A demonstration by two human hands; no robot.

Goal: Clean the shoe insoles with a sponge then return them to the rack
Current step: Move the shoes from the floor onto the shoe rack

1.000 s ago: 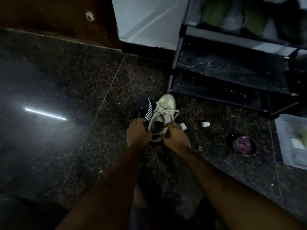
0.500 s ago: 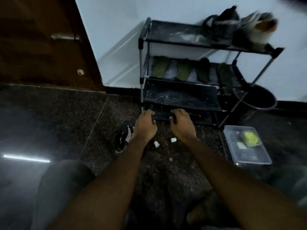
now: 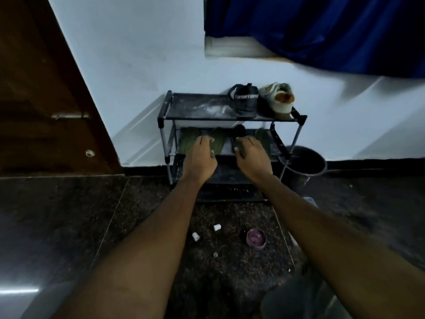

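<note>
- The floor [image 3: 69, 215] is dark speckled polished stone, with a streak of reflected light at its lower left edge.
- A white wall [image 3: 138, 65] runs behind it. A brown wooden door [image 3: 34, 88] stands at the left and a blue curtain [image 3: 322, 31] hangs at the upper right.
- A black shoe rack [image 3: 164, 107] on thin metal posts stands against the wall, and its top shelf is dusted with white powder.
- On the right half of that top shelf a black shoe [image 3: 245, 100] with white lettering sits beside a cream sneaker [image 3: 278, 97], the two touching.
- A dark bucket [image 3: 303, 164] stands on the floor just beside the rack's right posts.
- Nearer the camera on the floor lie two small white caps [image 3: 216, 227] and a round purple tin [image 3: 256, 236], all apart from one another.
- The insoles [image 3: 188, 141] stand in a row on the middle shelf [image 3: 226, 147], leaning back; most are green and one dark insole [image 3: 238, 132] is among them.
- The left hand [image 3: 200, 157] reaches to that shelf in front of the green insoles at the row's left, fingers loosely bent and gripping nothing that shows.
- The right hand [image 3: 253, 157] is level with it and apart from it, just below the dark insole, fingers likewise relaxed.
- In the dim light I cannot tell whether either hand's fingertips touch an insole.
</note>
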